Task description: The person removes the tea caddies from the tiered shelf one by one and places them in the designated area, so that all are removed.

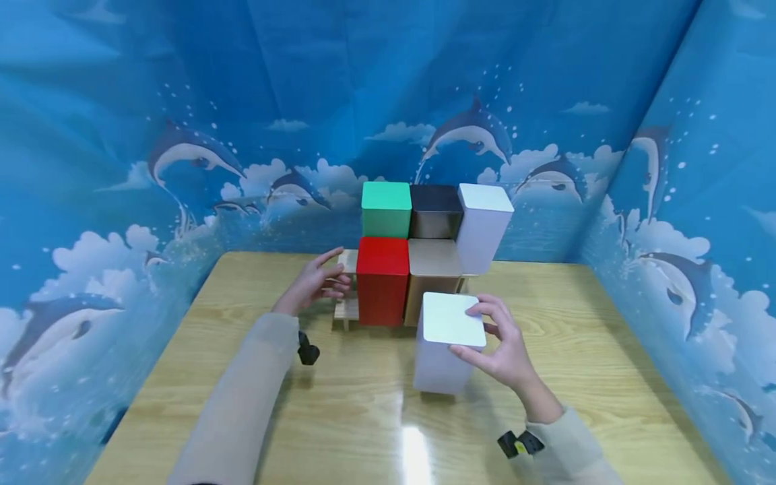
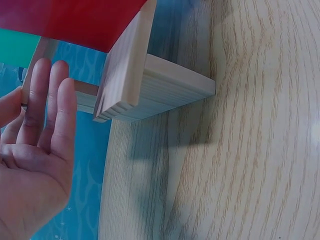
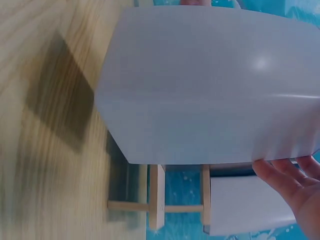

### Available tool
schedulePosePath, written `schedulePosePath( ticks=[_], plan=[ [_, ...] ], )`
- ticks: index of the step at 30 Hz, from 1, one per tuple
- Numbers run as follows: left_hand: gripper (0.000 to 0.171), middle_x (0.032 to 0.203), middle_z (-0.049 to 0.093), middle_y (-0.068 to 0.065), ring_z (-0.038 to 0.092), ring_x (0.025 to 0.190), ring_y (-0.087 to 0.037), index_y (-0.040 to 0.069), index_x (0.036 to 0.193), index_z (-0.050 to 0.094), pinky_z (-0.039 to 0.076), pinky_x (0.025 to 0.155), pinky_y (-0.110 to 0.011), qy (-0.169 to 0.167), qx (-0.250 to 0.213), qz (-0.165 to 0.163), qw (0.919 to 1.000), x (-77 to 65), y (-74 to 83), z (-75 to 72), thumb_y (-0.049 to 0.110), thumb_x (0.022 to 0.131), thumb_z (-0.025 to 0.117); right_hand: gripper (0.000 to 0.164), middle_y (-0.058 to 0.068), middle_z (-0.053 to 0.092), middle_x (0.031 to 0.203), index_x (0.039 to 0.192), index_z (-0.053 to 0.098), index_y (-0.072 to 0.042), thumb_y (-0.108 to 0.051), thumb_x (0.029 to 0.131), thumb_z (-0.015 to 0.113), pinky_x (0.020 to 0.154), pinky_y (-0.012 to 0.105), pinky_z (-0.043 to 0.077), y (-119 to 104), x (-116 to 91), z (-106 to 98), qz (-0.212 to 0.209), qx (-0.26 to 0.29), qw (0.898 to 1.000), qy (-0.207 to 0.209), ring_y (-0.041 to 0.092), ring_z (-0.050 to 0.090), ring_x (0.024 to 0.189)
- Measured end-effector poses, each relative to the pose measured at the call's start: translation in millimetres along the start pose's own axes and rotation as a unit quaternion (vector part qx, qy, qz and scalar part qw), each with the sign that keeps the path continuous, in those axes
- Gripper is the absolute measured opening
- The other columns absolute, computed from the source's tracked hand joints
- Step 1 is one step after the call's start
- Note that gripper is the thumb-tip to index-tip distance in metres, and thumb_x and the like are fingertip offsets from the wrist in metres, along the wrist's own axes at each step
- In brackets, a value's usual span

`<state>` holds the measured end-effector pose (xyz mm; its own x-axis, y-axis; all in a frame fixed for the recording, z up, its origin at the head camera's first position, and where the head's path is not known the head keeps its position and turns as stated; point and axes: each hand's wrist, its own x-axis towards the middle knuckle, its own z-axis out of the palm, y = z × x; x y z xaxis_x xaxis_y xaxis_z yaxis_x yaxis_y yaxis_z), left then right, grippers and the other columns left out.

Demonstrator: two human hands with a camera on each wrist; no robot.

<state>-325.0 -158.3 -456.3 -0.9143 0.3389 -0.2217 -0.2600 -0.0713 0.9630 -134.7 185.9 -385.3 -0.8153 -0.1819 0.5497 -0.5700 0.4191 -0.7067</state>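
Observation:
A tall white box [image 1: 448,367] with rounded corners is gripped near its top by my right hand [image 1: 503,347], thumb on the near side and fingertips on the far side. In the right wrist view, the box [image 3: 200,90] tilts over the table, its shadow set apart from its lower end. At the left end of a two-tier wooden rack [image 1: 347,310], my left hand [image 1: 312,279] has its fingers mostly straight beside the upper shelf. The left wrist view shows the thumb and fingers [image 2: 37,95] right at the shelf's wooden end, holding no box.
On the rack stand a red box [image 1: 382,289] and a tan box [image 1: 432,269] in front, with a green box [image 1: 386,212], a black box [image 1: 435,209] and another white box [image 1: 483,232] behind. A dolphin-print curtain [image 1: 364,81] surrounds the wooden table [image 1: 339,417].

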Motion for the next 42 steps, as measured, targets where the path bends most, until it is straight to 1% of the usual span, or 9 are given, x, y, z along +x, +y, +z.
schedulePosePath(
  ticks=[4, 8, 11, 14, 18, 21, 28, 36, 42],
  plan=[
    [0.054, 0.089, 0.067, -0.012, 0.067, 0.078, -0.024, 0.029, 0.146, 0.030, 0.050, 0.083, -0.049, -0.011, 0.000, -0.003, 0.9999, -5.8, 6.3, 1.3, 0.022, 0.097, 0.052, 0.048, 0.024, 0.046, 0.122, 0.102, 0.054, 0.006, 0.009, 0.062, 0.078, 0.080, 0.034, 0.051, -6, 3, 8, 0.001, 0.008, 1.000, -0.007, 0.019, 0.044, 0.112],
    [0.057, 0.090, 0.067, -0.013, 0.067, 0.082, -0.026, 0.026, 0.148, 0.026, 0.044, 0.089, -0.054, -0.026, 0.000, -0.008, 0.9996, -13.0, 13.9, 3.7, 0.020, 0.097, 0.051, 0.047, 0.025, 0.045, 0.122, 0.101, 0.054, 0.006, 0.008, 0.061, 0.079, 0.079, 0.036, 0.051, -5, 3, 18, -0.016, 0.022, 1.000, -0.005, 0.023, 0.045, 0.111],
    [0.057, 0.092, 0.067, -0.013, 0.066, 0.083, -0.026, 0.025, 0.148, 0.025, 0.043, 0.091, -0.054, -0.028, 0.002, -0.014, 0.9995, -15.3, 16.2, 4.7, 0.020, 0.097, 0.051, 0.047, 0.026, 0.045, 0.122, 0.100, 0.054, 0.005, 0.007, 0.060, 0.079, 0.077, 0.036, 0.052, -5, 4, 25, -0.023, 0.030, 0.999, -0.002, 0.024, 0.045, 0.109],
    [0.056, 0.092, 0.067, -0.014, 0.067, 0.082, -0.026, 0.025, 0.148, 0.026, 0.046, 0.088, -0.052, -0.022, 0.005, -0.012, 0.9997, -13.6, 14.1, 4.7, 0.020, 0.097, 0.051, 0.047, 0.027, 0.044, 0.122, 0.100, 0.054, 0.005, 0.007, 0.061, 0.079, 0.075, 0.034, 0.053, -7, 5, 33, -0.021, 0.039, 0.999, -0.005, 0.023, 0.046, 0.107],
    [0.054, 0.092, 0.067, -0.014, 0.067, 0.080, -0.025, 0.027, 0.146, 0.030, 0.052, 0.079, -0.045, -0.003, 0.009, -0.006, 0.9999, -7.1, 6.0, 3.3, 0.022, 0.097, 0.052, 0.047, 0.026, 0.043, 0.122, 0.100, 0.054, 0.004, 0.005, 0.062, 0.081, 0.076, 0.028, 0.053, -9, 8, 44, -0.018, 0.049, 0.999, -0.012, 0.023, 0.044, 0.108],
    [0.053, 0.092, 0.067, -0.013, 0.067, 0.080, -0.025, 0.029, 0.145, 0.032, 0.054, 0.076, -0.042, 0.009, 0.013, -0.004, 0.9999, -3.7, 1.8, 2.8, 0.024, 0.096, 0.052, 0.047, 0.027, 0.043, 0.122, 0.100, 0.054, 0.004, 0.004, 0.062, 0.081, 0.076, 0.028, 0.053, -11, 9, 52, -0.025, 0.051, 0.998, -0.014, 0.026, 0.045, 0.107],
    [0.055, 0.095, 0.067, -0.015, 0.066, 0.088, -0.030, 0.027, 0.148, 0.025, 0.049, 0.085, -0.049, -0.004, 0.022, -0.021, 0.9995, -11.6, 13.6, 7.6, 0.021, 0.098, 0.049, 0.048, 0.030, 0.043, 0.122, 0.099, 0.053, 0.005, 0.002, 0.061, 0.082, 0.075, 0.041, 0.054, -14, 12, 69, -0.038, 0.056, 0.998, -0.013, 0.033, 0.048, 0.104],
    [0.049, 0.093, 0.068, -0.015, 0.068, 0.079, -0.027, 0.032, 0.143, 0.035, 0.055, 0.073, -0.043, 0.031, 0.029, -0.008, 0.9991, 3.0, -1.4, 3.7, 0.025, 0.097, 0.052, 0.049, 0.030, 0.042, 0.121, 0.098, 0.052, 0.005, 0.001, 0.061, 0.083, 0.077, 0.044, 0.053, -16, 16, 86, -0.044, 0.072, 0.996, -0.010, 0.034, 0.048, 0.104],
    [0.049, 0.093, 0.068, -0.016, 0.068, 0.079, -0.027, 0.029, 0.144, 0.033, 0.055, 0.071, -0.043, 0.022, 0.030, 0.000, 0.9993, 2.8, -2.7, 3.9, 0.024, 0.098, 0.048, 0.049, 0.030, 0.041, 0.123, 0.099, 0.052, 0.005, 0.001, 0.061, 0.083, 0.078, 0.045, 0.053, -16, 18, 98, -0.051, 0.081, 0.995, -0.012, 0.036, 0.048, 0.105]
  ],
)
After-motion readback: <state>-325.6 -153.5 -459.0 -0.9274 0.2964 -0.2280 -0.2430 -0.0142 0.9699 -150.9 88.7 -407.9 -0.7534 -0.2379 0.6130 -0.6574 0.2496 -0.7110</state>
